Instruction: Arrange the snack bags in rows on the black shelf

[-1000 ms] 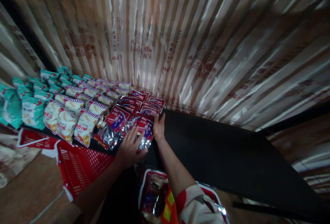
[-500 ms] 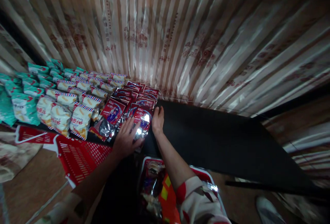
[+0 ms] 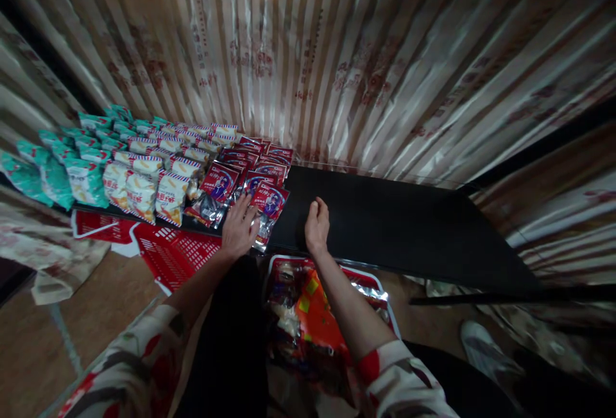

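Several rows of dark-red snack packets (image 3: 269,201) lie overlapping on a black shelf (image 3: 385,219), with clear lower ends that shine. My left hand (image 3: 239,226) has its fingers stretched out over the left side of the front packet and appears to touch it; it grips nothing. To the right of the packets, my right hand (image 3: 317,225) is held apart from them above the bare shelf. Its fingers are slightly bent and nothing is in them.
White puffed-snack bags (image 3: 171,198) and green bags (image 3: 86,182) stand in rows at the left. Red baskets (image 3: 168,251) sit below the shelf. A filled basket (image 3: 370,275) holds an orange packet (image 3: 317,315) near my legs. A striped curtain (image 3: 289,52) hangs behind.
My right hand has come away from the packets' right side and moved right. The front packet now lies turned, its lower end toward the shelf edge. The view has shifted somewhat.
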The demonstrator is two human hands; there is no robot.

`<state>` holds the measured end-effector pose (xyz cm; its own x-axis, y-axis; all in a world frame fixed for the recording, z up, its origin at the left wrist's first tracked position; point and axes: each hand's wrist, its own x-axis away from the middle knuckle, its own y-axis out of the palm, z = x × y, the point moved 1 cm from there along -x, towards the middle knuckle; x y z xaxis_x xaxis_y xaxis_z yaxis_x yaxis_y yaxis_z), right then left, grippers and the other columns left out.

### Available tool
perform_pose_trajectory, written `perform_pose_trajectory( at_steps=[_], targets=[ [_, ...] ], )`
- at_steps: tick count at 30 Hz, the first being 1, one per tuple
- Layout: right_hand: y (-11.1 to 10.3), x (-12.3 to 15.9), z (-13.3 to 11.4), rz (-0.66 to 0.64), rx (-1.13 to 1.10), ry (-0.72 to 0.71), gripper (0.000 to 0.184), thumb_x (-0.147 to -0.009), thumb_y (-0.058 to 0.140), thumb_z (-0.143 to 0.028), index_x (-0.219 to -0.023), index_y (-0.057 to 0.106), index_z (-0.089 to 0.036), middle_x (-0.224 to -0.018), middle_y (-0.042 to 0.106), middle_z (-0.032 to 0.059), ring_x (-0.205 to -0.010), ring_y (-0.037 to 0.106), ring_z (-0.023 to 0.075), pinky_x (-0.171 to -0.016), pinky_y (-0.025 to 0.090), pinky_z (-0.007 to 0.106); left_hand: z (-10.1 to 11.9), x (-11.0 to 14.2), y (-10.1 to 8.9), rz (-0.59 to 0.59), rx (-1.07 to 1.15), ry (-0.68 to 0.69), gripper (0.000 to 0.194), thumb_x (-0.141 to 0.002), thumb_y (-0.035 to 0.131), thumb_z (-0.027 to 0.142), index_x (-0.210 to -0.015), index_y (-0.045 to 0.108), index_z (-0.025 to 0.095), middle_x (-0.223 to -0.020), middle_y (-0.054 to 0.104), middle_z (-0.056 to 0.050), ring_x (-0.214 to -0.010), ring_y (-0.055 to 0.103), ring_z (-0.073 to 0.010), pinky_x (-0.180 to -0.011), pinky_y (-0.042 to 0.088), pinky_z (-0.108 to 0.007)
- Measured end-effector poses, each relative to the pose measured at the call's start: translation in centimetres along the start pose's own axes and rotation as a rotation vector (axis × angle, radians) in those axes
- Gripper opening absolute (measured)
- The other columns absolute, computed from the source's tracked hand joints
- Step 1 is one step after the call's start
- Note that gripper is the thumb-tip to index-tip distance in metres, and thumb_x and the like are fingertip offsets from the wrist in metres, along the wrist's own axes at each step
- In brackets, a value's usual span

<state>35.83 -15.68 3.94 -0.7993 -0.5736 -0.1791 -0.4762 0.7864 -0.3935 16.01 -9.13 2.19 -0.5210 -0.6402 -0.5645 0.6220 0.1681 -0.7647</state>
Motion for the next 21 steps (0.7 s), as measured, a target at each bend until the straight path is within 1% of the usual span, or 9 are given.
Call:
perform_pose_trajectory(
  at_steps=[2,4,6,8,11,13,15,19,21],
  targets=[
    [-0.3,0.9,0.2,-0.021,0.014,-0.015,0.052,-0.085,0.034,-0.045,-0.121,0.051,-0.012,-0.123,0.056,0.0146,-0.112,0.052,0.0208,-0.095,0.038,0.033,0.3,0.5,0.0,-0.003,0.002,-0.053,0.035,-0.087,0.042,0.024,-0.119,0.054,0.018,-0.145,0.037,-0.010,-0.137,0.025,-0.0270,-0.107,0.032,-0.049],
    [-0.1,1.8,0.3,-0.088,0.040,-0.015,0.050,-0.084,0.037,-0.045,-0.120,0.052,-0.014,-0.112,0.062,0.0118,-0.101,0.058,0.0199,-0.088,0.042,0.032,0.4,1.1,0.3,-0.007,-0.007,-0.104,0.036,-0.086,0.043,0.024,-0.119,0.055,0.019,-0.141,0.041,-0.010,-0.134,0.031,-0.0281,-0.106,0.034,-0.050],
    [0.6,2.6,0.2,-0.216,0.107,0.007,0.044,-0.084,0.041,-0.044,-0.115,0.056,-0.017,-0.093,0.068,0.0074,-0.087,0.062,0.0197,-0.080,0.045,0.031,0.3,1.7,0.7,-0.020,-0.010,-0.151,0.035,-0.086,0.044,0.025,-0.118,0.056,0.017,-0.134,0.048,-0.012,-0.129,0.038,-0.0282,-0.104,0.036,-0.049],
    [1.7,3.3,-0.2,-0.346,0.194,0.014,0.036,-0.083,0.046,-0.043,-0.107,0.060,-0.019,-0.080,0.069,0.0046,-0.079,0.063,0.0205,-0.074,0.045,0.031,0.2,2.1,1.1,-0.034,0.001,-0.188,0.035,-0.086,0.044,0.026,-0.117,0.056,0.015,-0.129,0.052,-0.013,-0.125,0.042,-0.0278,-0.103,0.039,-0.048],
    [3.2,4.1,-1.1,-0.451,0.309,-0.002,0.031,-0.079,0.056,-0.041,-0.102,0.061,-0.021,-0.078,0.070,0.0047,-0.079,0.064,0.0226,-0.070,0.044,0.031,0.1,2.3,1.6,-0.037,0.025,-0.225,0.036,-0.086,0.046,0.028,-0.118,0.055,0.014,-0.130,0.050,-0.014,-0.125,0.042,-0.0277,-0.102,0.040,-0.046],
    [4.0,4.4,-1.7,-0.463,0.368,0.015,0.029,-0.076,0.060,-0.039,-0.100,0.060,-0.022,-0.079,0.070,0.0047,-0.077,0.064,0.0231,-0.066,0.043,0.031,0.0,2.3,1.8,-0.041,0.042,-0.239,0.037,-0.087,0.046,0.029,-0.119,0.054,0.013,-0.130,0.050,-0.015,-0.126,0.042,-0.0280,-0.103,0.040,-0.047],
    [4.4,4.4,-2.1,-0.444,0.388,0.018,0.022,-0.074,0.062,-0.036,-0.092,0.060,-0.023,-0.078,0.069,0.0040,-0.074,0.064,0.0221,-0.064,0.043,0.031,-0.2,2.2,2.0,-0.043,0.067,-0.257,0.039,-0.088,0.045,0.031,-0.121,0.052,0.012,-0.130,0.050,-0.016,-0.126,0.042,-0.0279,-0.103,0.039,-0.047],
    [4.7,3.2,-2.3,-0.366,0.271,-0.061,0.005,-0.076,0.055,-0.027,-0.077,0.057,-0.023,-0.071,0.065,0.0005,-0.069,0.061,0.0173,-0.065,0.042,0.027,-1.0,2.6,1.9,0.015,0.127,-0.348,0.040,-0.090,0.038,0.030,-0.124,0.050,0.014,-0.133,0.048,-0.015,-0.126,0.042,-0.0261,-0.103,0.038,-0.049],
    [4.9,2.4,-2.2,-0.353,0.194,-0.087,0.006,-0.076,0.051,-0.026,-0.072,0.055,-0.023,-0.068,0.062,-0.0009,-0.066,0.059,0.0160,-0.065,0.041,0.026,-1.6,3.0,1.7,0.041,0.153,-0.381,0.038,-0.089,0.036,0.026,-0.123,0.051,0.014,-0.133,0.049,-0.014,-0.125,0.043,-0.0248,-0.104,0.039,-0.048]
  ],
)
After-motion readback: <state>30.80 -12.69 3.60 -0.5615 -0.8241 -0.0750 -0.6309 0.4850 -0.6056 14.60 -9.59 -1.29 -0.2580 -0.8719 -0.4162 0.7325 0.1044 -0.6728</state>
